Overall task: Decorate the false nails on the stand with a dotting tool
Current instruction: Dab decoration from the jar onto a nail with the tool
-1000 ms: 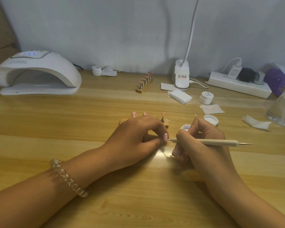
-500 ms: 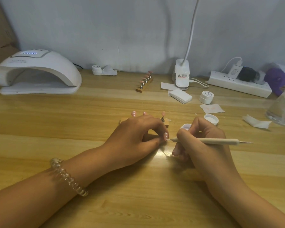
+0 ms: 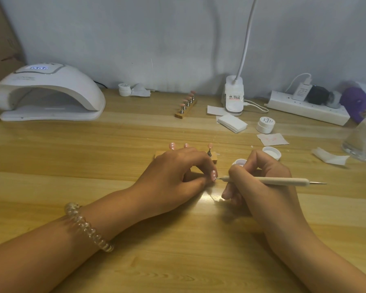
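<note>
Pinching false nail (image 3: pixel 214 175) in left hand (image 3: pixel 175 176); right hand (image 3: pixel 262 189) grips dotting tool (image 3: pixel 283 181), tip at nail

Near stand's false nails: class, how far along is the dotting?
Done: the leftmost nail shows white dots. In hand: the left hand holds a dotted nail while the right hand puts the dotting tool to it. Left: the right-end nail looks plain; the back stand is too small to judge.

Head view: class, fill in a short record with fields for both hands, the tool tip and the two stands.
Left hand: pinches a pink false nail with white dots
Right hand: grips the dotting tool
Tool tip: at the held nail
Near stand: partly behind left hand, holds pink nails
Far stand: further back, row of pink nails
</note>
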Demonstrator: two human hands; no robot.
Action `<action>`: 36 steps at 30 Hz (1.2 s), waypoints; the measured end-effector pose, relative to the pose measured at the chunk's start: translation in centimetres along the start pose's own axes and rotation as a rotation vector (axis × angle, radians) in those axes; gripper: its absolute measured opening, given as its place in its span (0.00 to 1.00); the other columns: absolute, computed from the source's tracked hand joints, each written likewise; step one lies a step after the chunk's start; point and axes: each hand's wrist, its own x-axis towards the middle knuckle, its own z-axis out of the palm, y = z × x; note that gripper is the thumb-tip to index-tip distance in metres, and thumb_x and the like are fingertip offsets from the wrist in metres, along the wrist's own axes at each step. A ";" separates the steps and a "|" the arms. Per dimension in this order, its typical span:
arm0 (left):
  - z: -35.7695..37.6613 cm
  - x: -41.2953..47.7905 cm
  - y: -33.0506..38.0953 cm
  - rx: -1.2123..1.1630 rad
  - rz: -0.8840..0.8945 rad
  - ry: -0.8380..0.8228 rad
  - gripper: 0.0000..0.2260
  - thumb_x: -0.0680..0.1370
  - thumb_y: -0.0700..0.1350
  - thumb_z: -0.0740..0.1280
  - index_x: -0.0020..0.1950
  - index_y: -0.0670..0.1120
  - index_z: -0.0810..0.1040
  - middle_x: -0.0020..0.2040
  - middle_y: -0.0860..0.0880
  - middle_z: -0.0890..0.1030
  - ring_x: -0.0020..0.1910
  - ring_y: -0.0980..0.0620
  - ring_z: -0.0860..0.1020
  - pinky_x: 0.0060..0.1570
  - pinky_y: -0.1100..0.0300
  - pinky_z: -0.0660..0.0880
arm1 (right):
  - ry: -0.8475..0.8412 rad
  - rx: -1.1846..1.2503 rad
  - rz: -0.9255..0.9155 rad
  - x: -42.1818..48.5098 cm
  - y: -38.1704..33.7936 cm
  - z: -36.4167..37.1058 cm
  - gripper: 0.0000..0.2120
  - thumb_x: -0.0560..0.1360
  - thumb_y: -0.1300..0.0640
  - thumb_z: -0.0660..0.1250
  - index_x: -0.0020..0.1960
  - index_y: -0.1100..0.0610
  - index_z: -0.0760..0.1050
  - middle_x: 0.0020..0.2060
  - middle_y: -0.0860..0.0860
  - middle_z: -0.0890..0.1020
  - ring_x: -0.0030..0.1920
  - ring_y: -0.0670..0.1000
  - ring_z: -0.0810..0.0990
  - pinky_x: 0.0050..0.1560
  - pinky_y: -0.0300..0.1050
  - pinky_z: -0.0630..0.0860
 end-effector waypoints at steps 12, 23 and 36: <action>-0.1 0.0 0.1 -0.003 0.002 -0.007 0.03 0.76 0.41 0.71 0.47 0.49 0.82 0.44 0.58 0.82 0.38 0.71 0.74 0.58 0.35 0.70 | -0.011 -0.003 -0.010 0.0 -0.1 0.0 0.10 0.69 0.64 0.66 0.35 0.59 0.65 0.25 0.58 0.80 0.23 0.50 0.74 0.26 0.44 0.71; 0.1 0.0 -0.6 0.030 0.017 -0.023 0.04 0.76 0.40 0.72 0.47 0.50 0.82 0.44 0.58 0.82 0.37 0.69 0.74 0.44 0.68 0.62 | 0.048 0.031 -0.008 0.1 0.1 -0.1 0.10 0.70 0.62 0.66 0.34 0.57 0.65 0.25 0.57 0.81 0.22 0.49 0.74 0.24 0.39 0.70; 0.1 0.0 -0.7 0.036 0.045 -0.011 0.04 0.76 0.41 0.72 0.47 0.49 0.82 0.44 0.57 0.82 0.37 0.72 0.73 0.46 0.67 0.62 | 0.037 0.067 -0.029 0.0 0.0 0.1 0.11 0.72 0.59 0.66 0.36 0.57 0.65 0.26 0.57 0.81 0.23 0.49 0.74 0.25 0.42 0.72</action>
